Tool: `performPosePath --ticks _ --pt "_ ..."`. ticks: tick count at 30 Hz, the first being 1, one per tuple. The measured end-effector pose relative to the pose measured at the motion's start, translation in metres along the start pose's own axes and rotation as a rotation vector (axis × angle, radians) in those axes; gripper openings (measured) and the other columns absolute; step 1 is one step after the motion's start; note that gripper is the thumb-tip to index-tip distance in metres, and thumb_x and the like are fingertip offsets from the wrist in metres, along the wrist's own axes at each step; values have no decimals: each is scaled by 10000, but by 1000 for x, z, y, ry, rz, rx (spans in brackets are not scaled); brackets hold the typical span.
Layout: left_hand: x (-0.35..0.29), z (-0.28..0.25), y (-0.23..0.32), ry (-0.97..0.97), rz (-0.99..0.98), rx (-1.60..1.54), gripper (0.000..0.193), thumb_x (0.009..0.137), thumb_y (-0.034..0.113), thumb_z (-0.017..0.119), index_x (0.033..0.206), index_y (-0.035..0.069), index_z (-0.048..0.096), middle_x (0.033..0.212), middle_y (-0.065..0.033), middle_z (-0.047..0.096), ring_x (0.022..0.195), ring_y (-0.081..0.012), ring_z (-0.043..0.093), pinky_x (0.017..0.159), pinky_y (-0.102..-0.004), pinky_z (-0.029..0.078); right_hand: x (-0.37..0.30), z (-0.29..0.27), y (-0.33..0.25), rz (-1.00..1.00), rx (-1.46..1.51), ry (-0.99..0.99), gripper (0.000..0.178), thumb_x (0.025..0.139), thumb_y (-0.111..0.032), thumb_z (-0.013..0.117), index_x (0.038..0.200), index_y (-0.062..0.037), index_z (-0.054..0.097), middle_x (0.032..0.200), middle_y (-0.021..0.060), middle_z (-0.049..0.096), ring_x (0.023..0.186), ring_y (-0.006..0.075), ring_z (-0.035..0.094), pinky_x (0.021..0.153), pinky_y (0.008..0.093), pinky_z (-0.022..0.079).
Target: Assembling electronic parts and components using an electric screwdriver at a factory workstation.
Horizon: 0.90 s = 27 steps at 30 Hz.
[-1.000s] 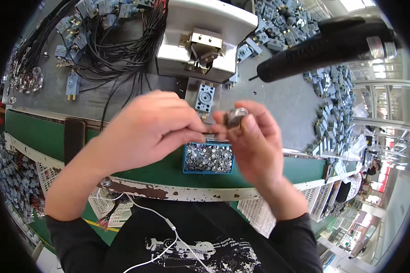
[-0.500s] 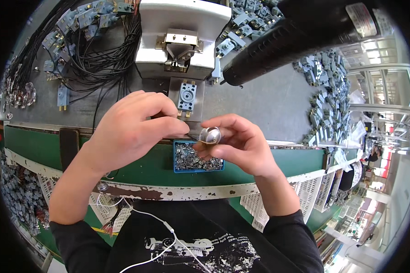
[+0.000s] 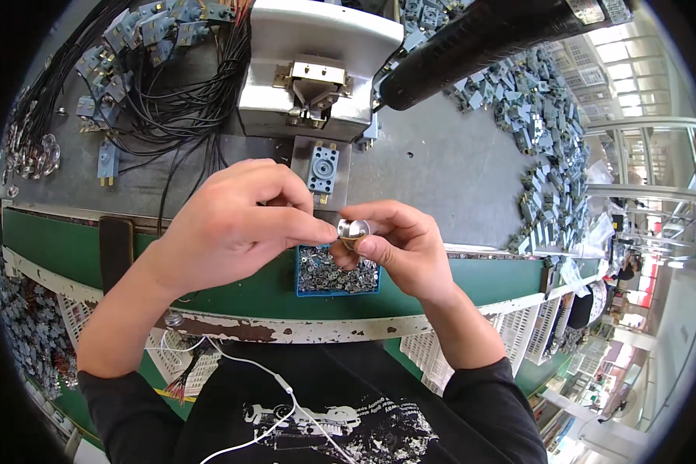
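Observation:
Above the green front strip of the bench, my right hand (image 3: 406,246) holds a small shiny round metal cap (image 3: 355,230) between thumb and fingers. My left hand (image 3: 243,220) is closed in a pinch, its thumb and forefinger tips touching the cap's left side; whatever is between them is hidden. Just beyond the hands, a grey-blue switch block (image 3: 323,169) with brass terminals lies on a metal plate in front of the silver press (image 3: 317,46). Under my hands sits a blue tray (image 3: 339,293) full of small metal pieces, partly covered by my fingers.
Black wires (image 3: 185,108) with grey-blue blocks spread at the back left, near clear round pieces (image 3: 45,158). A black cylindrical tool (image 3: 472,50) hangs at upper right, beside piled grey-blue blocks (image 3: 545,155). A dark flat bar (image 3: 116,251) lies by my left forearm.
My left fingertips have come right up against the cap, which has turned in my right hand. The black tool has shifted upward in view.

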State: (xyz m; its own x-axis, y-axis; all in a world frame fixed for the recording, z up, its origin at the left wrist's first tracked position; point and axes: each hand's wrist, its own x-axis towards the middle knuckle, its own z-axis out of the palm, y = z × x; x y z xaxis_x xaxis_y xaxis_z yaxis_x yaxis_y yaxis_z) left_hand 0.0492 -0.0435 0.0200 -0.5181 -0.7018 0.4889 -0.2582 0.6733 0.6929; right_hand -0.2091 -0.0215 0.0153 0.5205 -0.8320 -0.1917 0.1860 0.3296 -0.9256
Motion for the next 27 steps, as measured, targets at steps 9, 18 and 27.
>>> performPosePath --ticks 9,18,27 --pt "-6 -15 -9 -317 150 30 137 792 114 807 901 189 772 896 54 666 840 -184 624 745 -346 467 71 -7 -23 513 -107 -579 330 922 14 745 1147 19 503 913 113 735 871 168 734 773 287 599" --pt "-1 -5 7 -211 -31 125 287 754 149 847 1024 102 759 867 -32 687 818 -255 649 758 -377 515 24 -3 -1 -319 -1248 128 711 795 -69 826 1426 -50 498 1339 176 598 1138 364 650 925 432 563" --pt "22 -2 -13 -102 -192 271 308 792 51 814 1088 54 730 890 -88 676 840 -282 654 726 -386 528 6 -20 -34 -551 -1144 143 527 920 -4 696 1414 -31 514 1335 183 610 1116 309 668 868 394 565"
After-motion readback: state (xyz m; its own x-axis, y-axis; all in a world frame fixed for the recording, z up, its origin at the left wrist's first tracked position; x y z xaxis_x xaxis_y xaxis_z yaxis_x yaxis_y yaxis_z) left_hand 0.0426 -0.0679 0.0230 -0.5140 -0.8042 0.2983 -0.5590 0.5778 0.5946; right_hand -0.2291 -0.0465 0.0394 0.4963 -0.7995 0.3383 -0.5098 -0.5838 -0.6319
